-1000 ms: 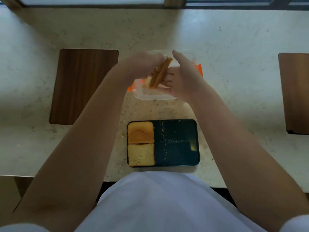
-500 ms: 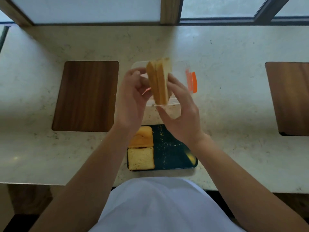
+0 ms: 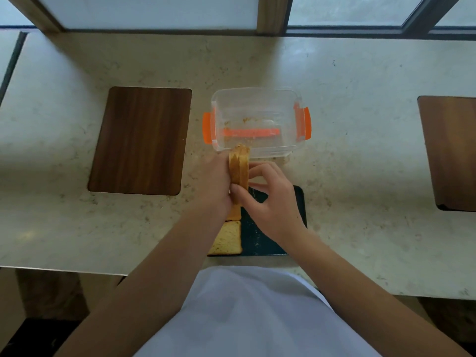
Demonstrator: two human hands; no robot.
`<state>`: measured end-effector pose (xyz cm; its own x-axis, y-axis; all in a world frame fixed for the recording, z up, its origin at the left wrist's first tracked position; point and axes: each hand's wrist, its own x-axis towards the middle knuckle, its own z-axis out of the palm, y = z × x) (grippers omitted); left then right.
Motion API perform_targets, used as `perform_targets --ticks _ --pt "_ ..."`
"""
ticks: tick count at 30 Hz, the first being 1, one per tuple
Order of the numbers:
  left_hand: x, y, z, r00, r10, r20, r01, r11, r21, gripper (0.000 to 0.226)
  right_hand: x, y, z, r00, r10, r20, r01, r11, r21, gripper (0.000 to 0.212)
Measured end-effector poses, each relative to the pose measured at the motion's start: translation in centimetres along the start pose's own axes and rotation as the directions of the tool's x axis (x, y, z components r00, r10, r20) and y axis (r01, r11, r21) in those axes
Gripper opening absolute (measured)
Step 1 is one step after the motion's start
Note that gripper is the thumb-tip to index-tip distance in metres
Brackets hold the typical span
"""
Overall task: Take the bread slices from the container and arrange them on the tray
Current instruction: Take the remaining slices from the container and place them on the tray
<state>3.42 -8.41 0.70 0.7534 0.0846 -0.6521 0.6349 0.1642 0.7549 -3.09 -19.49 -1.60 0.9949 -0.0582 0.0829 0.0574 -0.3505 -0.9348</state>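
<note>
Two dark wooden boards (image 3: 139, 140) (image 3: 450, 150) are just sitting inset on the speckled stone counter (image 3: 360, 99), window frame (image 3: 270, 14) running behind.

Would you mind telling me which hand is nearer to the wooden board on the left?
Left. The left hand is beside the held bread slices on the wooden board's side; the right hand is beyond them.

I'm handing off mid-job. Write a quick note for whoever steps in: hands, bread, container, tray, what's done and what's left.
Left hand and right hand together hold two bread slices on edge, above the far end of the tray.
Container sits behind the tray, with only crumbs showing inside.
Done: two slices lie flat on the tray's left side.
Left: lay the held slices flat on the tray's bare right side.
</note>
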Motion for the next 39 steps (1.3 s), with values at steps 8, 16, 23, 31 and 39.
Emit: perform_targets --ticks 8,16,23,31,39 --pt "0.1 -0.2 0.2 0.983 -0.115 0.145 0.110 0.993 0.042 0.057 0.4 0.1 0.0 0.918 0.393 0.048 -0.390 0.880 0.272 0.022" --pt "0.8 -2.3 -3.6 0.858 -0.332 0.392 0.247 0.936 0.252 0.066 0.7 3.3 -3.1 0.672 0.678 0.297 -0.727 0.530 0.436 0.043" --pt "1.0 -5.2 -5.3 0.947 -0.237 0.219 0.127 0.897 0.424 0.068 -1.6 8.3 -4.7 0.423 0.869 0.257 -0.848 0.281 0.449 0.021" --pt "-0.1 -7.4 -6.2 0.978 -0.058 0.199 -0.054 0.856 0.514 0.085 -2.6 11.5 -4.9 0.323 0.937 0.132 -0.841 0.220 0.494 0.031" --pt "-0.5 -6.8 -6.7 0.877 -0.323 0.357 0.372 0.925 -0.077 0.073 -4.1 12.1 -4.8 0.790 0.594 -0.153 -0.568 0.614 -0.548 0.055"
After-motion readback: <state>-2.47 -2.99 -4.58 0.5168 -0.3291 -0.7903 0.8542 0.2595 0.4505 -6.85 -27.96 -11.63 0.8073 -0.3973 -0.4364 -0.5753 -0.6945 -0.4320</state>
